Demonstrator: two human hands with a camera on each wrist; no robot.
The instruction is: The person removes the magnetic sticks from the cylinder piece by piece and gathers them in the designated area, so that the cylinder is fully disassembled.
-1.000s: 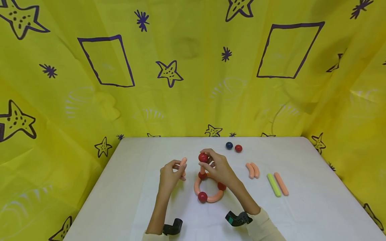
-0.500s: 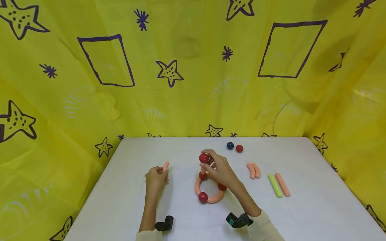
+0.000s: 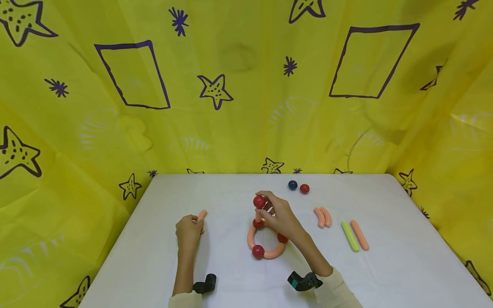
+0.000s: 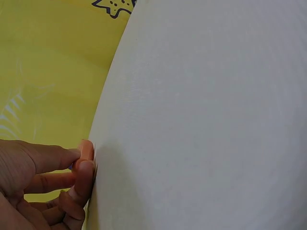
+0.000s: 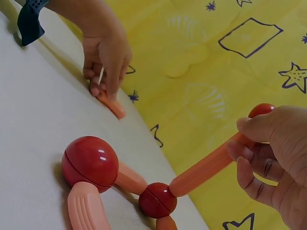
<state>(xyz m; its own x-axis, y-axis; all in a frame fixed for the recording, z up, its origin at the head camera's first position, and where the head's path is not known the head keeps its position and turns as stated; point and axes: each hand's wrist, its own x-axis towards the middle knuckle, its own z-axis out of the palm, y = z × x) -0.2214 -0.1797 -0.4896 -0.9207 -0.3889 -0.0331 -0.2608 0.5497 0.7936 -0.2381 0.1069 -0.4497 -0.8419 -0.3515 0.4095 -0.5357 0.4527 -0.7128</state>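
Note:
My left hand [image 3: 188, 233] pinches a short peach-coloured rod [image 3: 202, 214] low over the left part of the table; in the right wrist view that rod [image 5: 112, 106] lies close to the white surface. My right hand [image 3: 281, 217] grips a red ball [image 3: 259, 201] at the top of a straight peach rod [image 5: 206, 165]. This rod rises from a red ball joint [image 5: 158, 200] on a ring of curved peach rods [image 3: 274, 252] and red balls [image 3: 258, 251]. Part of the ring is hidden behind my right hand and wrist.
Towards the back lie a dark blue ball [image 3: 292, 185] and a loose red ball [image 3: 304, 188]. Two short curved peach rods [image 3: 322, 217], a lime-green rod [image 3: 350, 236] and a straight peach rod [image 3: 360, 235] lie on the right. Yellow patterned cloth [image 3: 246, 128] surrounds the white table [image 3: 154, 265].
My left hand has moved left and lower, away from the ring, carrying the short peach rod. My right hand has stayed at the red ball on the upright rod.

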